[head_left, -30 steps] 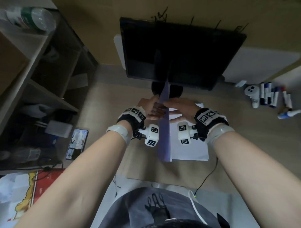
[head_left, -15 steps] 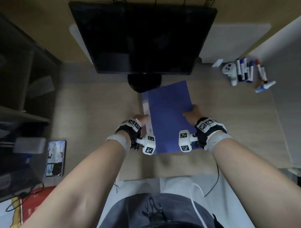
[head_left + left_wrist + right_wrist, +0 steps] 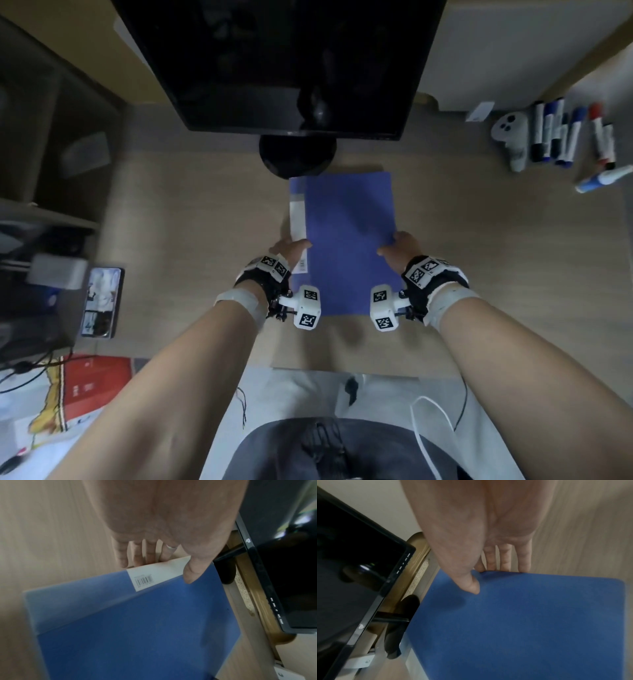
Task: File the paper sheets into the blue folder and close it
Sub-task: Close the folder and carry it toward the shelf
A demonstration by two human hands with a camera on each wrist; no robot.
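The blue folder (image 3: 346,240) lies shut and flat on the wooden desk, its white barcode label (image 3: 297,219) along the left spine. My left hand (image 3: 289,248) holds the spine edge: the thumb (image 3: 188,577) presses on top at the label and the fingers (image 3: 137,553) reach down past the edge. My right hand (image 3: 397,245) holds the opposite edge, with its thumb (image 3: 473,586) on the cover (image 3: 513,622) and its fingers (image 3: 505,561) going under the rim. No paper sheets show outside the folder.
A black monitor (image 3: 274,61) on a round stand (image 3: 297,156) rises just behind the folder. Several markers (image 3: 565,137) and a white controller (image 3: 510,137) lie at the far right. A phone (image 3: 101,301) and shelves (image 3: 51,212) sit to the left.
The cover, upright over white sheets a second ago, has come down flat. Both hands have moved apart to the folder's left and right edges.
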